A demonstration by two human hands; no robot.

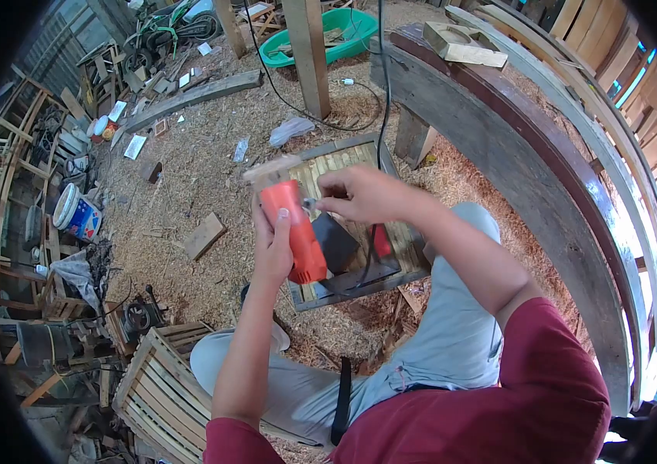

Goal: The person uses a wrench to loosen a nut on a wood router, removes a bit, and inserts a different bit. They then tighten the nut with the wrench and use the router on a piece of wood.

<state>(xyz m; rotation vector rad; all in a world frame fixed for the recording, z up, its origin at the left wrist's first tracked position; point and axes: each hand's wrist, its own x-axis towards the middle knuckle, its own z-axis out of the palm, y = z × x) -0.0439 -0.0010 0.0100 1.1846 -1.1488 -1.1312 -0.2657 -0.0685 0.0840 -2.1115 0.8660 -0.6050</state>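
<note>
My left hand (pixel 272 243) is wrapped around an orange trim router (pixel 303 240), its vented end toward me and a clear, blurred base plate (pixel 273 168) at its far end. Close beside the router's right side, my right hand (pixel 352 195) has its fingers curled in a pinch at a small metal knob (pixel 309 203). What sits between those fingertips is too small to make out. Below both hands stands a low slatted wooden table (pixel 344 160). On it lie a dark flat-sided object (pixel 335 241) and a red object (pixel 381 241), both partly covered.
A black cable (pixel 383 100) hangs down in front of me to the table. Wood shavings cover the floor, with a wood block (pixel 205 236) at left. A long timber beam (pixel 498 131) runs along the right. A wooden post (pixel 310 62) and green basin (pixel 348 27) stand ahead.
</note>
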